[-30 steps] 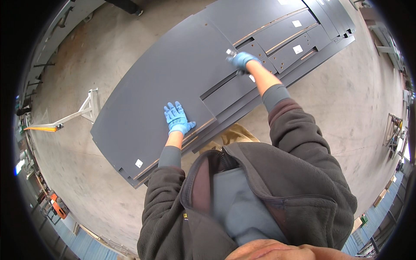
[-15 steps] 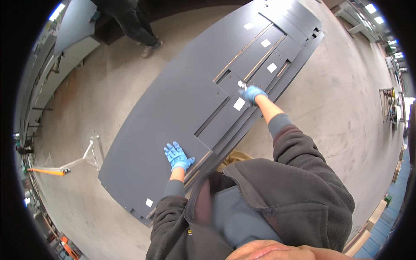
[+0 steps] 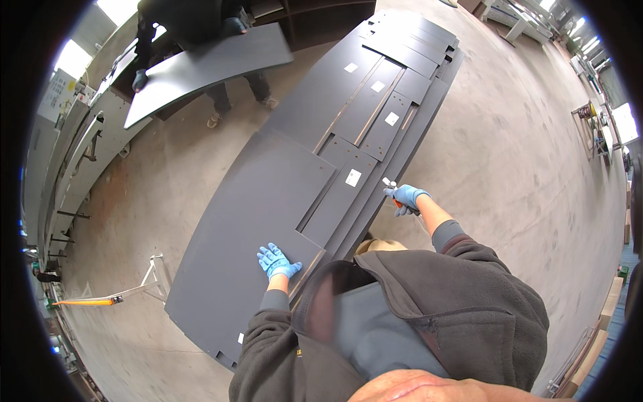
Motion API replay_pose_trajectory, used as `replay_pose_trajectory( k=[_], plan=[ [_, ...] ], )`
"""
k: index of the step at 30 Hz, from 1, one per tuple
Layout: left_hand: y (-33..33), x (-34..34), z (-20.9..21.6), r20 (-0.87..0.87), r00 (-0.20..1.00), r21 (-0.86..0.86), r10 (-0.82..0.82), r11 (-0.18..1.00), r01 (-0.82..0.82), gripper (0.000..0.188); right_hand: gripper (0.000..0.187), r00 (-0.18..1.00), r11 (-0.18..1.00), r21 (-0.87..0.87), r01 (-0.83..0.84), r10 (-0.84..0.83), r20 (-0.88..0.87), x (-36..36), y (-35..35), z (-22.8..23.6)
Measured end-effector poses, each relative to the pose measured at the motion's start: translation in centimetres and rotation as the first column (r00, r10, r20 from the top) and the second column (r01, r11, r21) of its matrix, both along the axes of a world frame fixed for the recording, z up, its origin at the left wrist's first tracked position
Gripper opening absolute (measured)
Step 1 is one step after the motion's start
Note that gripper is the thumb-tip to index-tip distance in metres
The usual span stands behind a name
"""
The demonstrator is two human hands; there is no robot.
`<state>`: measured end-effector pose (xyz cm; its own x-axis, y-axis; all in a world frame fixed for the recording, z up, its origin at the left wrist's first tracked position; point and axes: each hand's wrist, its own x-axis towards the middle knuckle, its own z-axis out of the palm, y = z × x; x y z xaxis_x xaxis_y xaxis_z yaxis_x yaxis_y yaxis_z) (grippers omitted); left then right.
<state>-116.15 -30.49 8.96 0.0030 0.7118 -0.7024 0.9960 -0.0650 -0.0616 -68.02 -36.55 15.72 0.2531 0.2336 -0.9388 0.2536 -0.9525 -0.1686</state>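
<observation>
My left hand (image 3: 278,261), in a blue glove, lies flat with spread fingers on a large dark grey panel (image 3: 234,201). My right hand (image 3: 406,197), gloved in the same blue, is closed around a small pistol-shaped tool (image 3: 390,182) with a silvery head and a bit of orange by the grip. A thin line seems to trail below that hand. The tool hangs just past the right edge of the panel stack, apart from it. Smaller grey panels with white labels (image 3: 353,177) overlap across the stack, with strips of bare wood-coloured edge between some.
At the upper left a co-worker in dark clothes carries a curved grey panel (image 3: 207,63) with both hands. A white metal frame (image 3: 153,271) with an orange bar stands left of the stack. Concrete floor (image 3: 495,154) spreads to the right.
My right hand has moved with the tool from over the labelled panels to beyond the stack's right edge. My left hand stays flat. The co-worker now shows a panel in hand.
</observation>
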Motion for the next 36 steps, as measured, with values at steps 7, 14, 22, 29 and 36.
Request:
replay_pose_trajectory(
  k=[7, 14, 22, 29, 36],
  plan=[
    [-0.1, 2.4, -0.9, -0.096, 0.995, 0.023, -0.018, 1.0, 0.02, 0.127, 0.06, 0.999, 0.999, 0.025, -0.041, 0.042, -0.033, 2.9, -0.1, 0.2],
    [-3.0, 11.6, -1.1, -0.068, 0.985, 0.096, 0.156, 0.984, -0.149, 0.113, 0.061, 0.972, 0.969, 0.112, -0.222, 0.23, -0.058, 11.4, -0.2, -1.3],
    [-7.4, 24.2, -2.2, 0.075, 0.974, 0.149, 0.215, 0.963, -0.224, 0.11, 0.064, 0.948, 0.949, 0.017, -0.315, 0.316, -0.04, 22.5, -2.5, -2.5],
    [-8.8, 27.9, -1.4, 0.096, 0.969, 0.16, 0.226, 0.958, -0.239, 0.109, 0.068, 0.889, 0.891, -0.014, -0.453, 0.451, -0.073, 22.9, 0.1, -2.4],
    [-5.3, 31.2, -1.9, 0.191, 0.976, 0.216, 0.101, 0.966, -0.142, 0.107, 0.073, 0.868, 0.872, 0.05, -0.486, 0.489, -0.088, 21.3, 1.4, -2.3]
  ],
)
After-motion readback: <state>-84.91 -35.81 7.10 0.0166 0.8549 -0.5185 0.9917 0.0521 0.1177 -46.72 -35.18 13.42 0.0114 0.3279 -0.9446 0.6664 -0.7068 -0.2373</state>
